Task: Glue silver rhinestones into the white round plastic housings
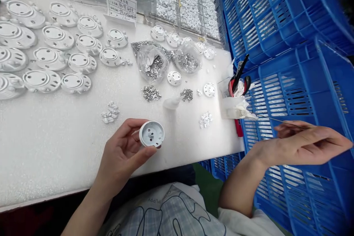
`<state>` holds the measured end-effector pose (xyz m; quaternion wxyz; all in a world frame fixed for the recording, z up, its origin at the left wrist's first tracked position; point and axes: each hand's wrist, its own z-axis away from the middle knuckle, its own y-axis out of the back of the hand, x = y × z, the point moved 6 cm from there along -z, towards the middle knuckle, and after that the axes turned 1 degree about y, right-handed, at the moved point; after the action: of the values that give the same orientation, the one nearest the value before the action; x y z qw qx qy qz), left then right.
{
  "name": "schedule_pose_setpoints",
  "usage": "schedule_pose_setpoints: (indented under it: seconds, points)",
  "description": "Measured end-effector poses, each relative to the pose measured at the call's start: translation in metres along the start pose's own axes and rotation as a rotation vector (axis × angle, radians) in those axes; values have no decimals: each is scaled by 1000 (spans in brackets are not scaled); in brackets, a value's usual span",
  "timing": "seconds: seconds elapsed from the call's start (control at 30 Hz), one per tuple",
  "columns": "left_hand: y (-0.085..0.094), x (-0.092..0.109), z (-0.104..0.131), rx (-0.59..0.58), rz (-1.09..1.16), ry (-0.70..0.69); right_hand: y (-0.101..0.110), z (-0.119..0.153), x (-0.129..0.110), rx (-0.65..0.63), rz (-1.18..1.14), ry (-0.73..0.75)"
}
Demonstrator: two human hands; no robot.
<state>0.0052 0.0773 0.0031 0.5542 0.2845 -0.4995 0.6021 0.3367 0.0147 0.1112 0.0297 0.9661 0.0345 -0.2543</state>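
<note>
Mostly in rows, white plastic shells (pixel 41 80) cover the counter's (pixel 63 132) far-left part, with a small pile of white bits (pixel 110 113) nearer. Next, the left hand (pixel 121 152) is curled partway, thumb and fingers pinching a round white cup (pixel 151 134), its hollow side up, above the counter's near edge. Beyond it sit two clear bags (pixel 153 65) of metal bits; a white bottle (pixel 171 103) stands between two loose metal heaps (pixel 151 93). Farther right, pliers (pixel 240 75) poke from a plastic box (pixel 227 108). Rightmost, the right hand (pixel 312 145), half closed on a thin rod (pixel 282 121), hangs before blue crates (pixel 279 67).
</note>
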Motion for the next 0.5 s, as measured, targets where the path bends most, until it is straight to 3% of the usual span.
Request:
schedule_pose_setpoints:
  seconds: [0.37, 0.5]
  points:
    - [0, 3, -2, -15, -20, -45, 0, 12, 25, -121, 28, 0]
    - [-5, 6, -4, -90, 44, -109, 4, 5, 34, -185, 86, 3]
